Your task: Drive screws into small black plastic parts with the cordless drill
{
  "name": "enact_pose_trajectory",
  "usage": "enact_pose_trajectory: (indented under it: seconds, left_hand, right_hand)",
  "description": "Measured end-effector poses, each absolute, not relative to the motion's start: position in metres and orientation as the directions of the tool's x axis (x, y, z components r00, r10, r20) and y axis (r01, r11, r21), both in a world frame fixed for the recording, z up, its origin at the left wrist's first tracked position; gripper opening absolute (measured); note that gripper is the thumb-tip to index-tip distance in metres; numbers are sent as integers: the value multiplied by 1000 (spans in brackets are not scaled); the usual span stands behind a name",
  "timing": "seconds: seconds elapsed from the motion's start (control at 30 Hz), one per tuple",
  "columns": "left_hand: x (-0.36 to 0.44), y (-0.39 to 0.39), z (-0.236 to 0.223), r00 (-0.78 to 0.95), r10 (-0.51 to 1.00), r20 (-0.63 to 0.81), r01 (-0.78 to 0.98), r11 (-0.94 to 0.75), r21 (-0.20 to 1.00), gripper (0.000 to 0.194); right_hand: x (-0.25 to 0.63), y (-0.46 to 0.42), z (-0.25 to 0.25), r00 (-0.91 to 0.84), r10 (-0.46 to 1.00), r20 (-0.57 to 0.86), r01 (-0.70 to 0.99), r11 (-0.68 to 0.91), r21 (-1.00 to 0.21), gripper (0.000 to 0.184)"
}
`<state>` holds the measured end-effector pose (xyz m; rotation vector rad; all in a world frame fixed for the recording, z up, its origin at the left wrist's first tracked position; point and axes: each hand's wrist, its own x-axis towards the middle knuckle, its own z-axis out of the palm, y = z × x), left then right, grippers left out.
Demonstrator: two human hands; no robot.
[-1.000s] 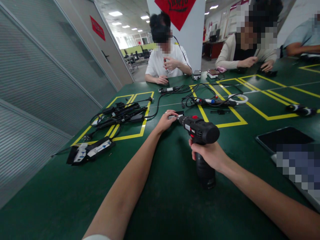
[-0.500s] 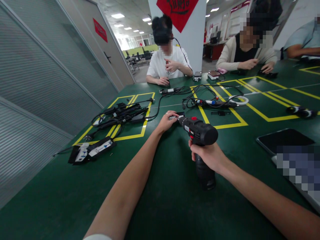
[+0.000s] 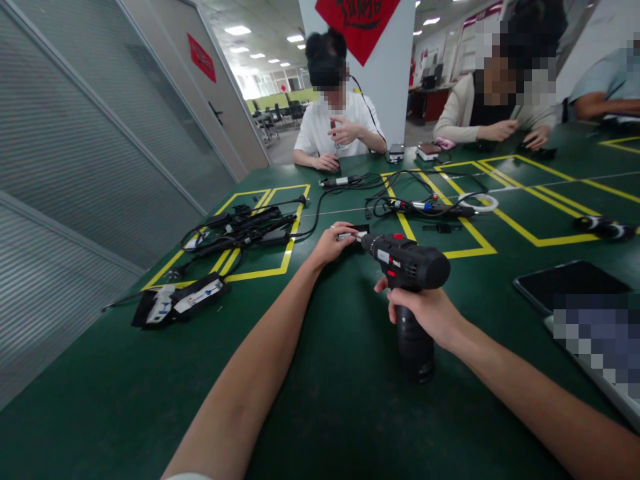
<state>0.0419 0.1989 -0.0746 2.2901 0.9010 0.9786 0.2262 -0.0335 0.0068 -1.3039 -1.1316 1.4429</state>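
Note:
My right hand [image 3: 425, 312] is wrapped around the grip of a black cordless drill [image 3: 407, 260] with red buttons. Its index finger stretches forward, a little off the handle. The drill's chuck points away from me and left, and its tip meets or nearly meets a small black part with a pale piece on it [image 3: 363, 229]. Against that part's left side, my left hand [image 3: 334, 243] presses with its fingers together, holding it on the green table [image 3: 320, 360]. The fingers hide much of the part, and the exact contact at the drill tip is too small to tell.
Black cables and tools [image 3: 250, 230] lie in a yellow-taped area at left, near black pieces with white labels [image 3: 200, 295]. Corded screwdrivers [image 3: 425, 207] lie beyond my hands. A dark tablet-like device [image 3: 570, 283] is at right. People sit across the table.
The drill's rear end has shifted slightly right, together with my right hand. That hand's index finger has moved away from the trigger area. My left hand stays nearly in place.

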Motion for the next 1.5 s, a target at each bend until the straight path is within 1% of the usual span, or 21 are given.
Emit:
enact_pose_trajectory:
  seconds: [0.07,0.17,0.37,0.9,1.27,1.5]
  left_hand:
    - [42,198,-73,525,736,427,378,-651,658,26]
    - [42,197,-71,521,745,416,370,-637,676,27]
    - [44,196,-70,503,748,434,362,-638,680,24]
    - [44,199,-72,507,754,418,369,-628,685,24]
    - [43,198,-70,517,748,416,364,-633,683,25]
    - [43,197,-66,519,762,388,379,-612,694,26]
  right_hand:
    - [228,-34,9,-83,973,-213,-17,-216,-976,17]
    - [232,-36,14,-72,973,-217,-48,-221,-974,13]
    - [236,-39,12,-95,952,-293,-87,-301,-950,13]
    - [230,-37,11,-55,955,-290,-86,-294,-952,7]
    - [232,-35,4,-82,955,-286,-88,-293,-952,7]
    - [229,-36,5,-71,947,-314,-30,-317,-948,8]
